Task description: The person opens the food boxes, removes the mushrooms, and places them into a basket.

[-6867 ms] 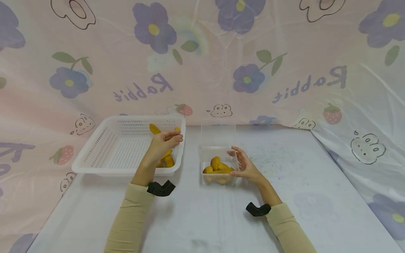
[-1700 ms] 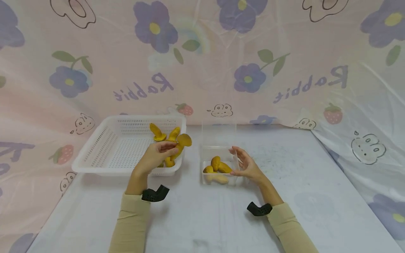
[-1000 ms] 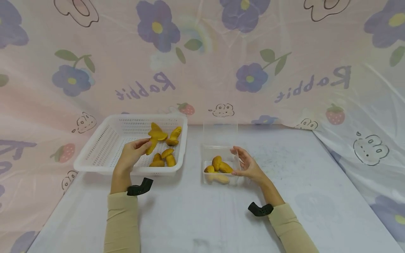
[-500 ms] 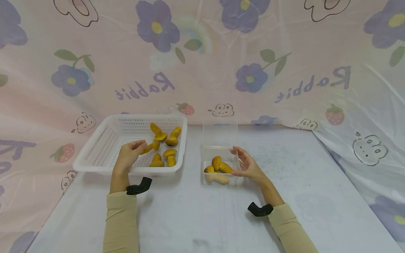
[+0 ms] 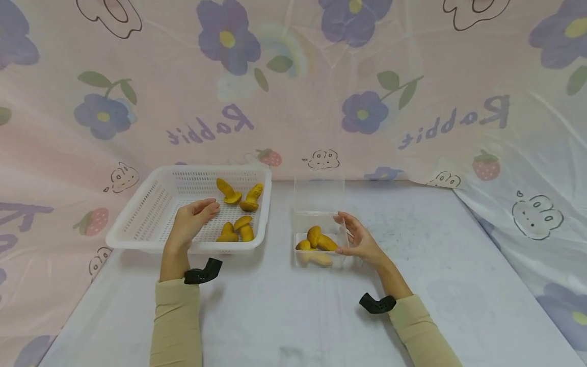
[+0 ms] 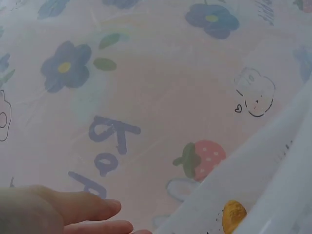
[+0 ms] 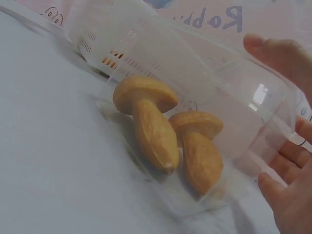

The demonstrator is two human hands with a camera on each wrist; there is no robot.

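From the head camera, I judge I'm between picks: my left hand (image 5: 190,221) hovers empty, fingers relaxed, inside the white perforated plastic basket (image 5: 137,224), with the yellow-brown toy mushrooms (image 5: 236,230) at its 3 o'clock. Next calls for pinching one.

Left wrist: straight fingers (image 6: 83,207), holding nothing.

Right wrist: my right hand (image 7: 292,195), open, steadies the clear plastic box (image 7: 209,87) on the desk (image 7: 44,161).

The pink flower-printed plastic backdrop sheet (image 5: 293,102) bears the purple word "Rabbit", mirror-reversed, twice in the head view; the wrist views show only letter fragments.
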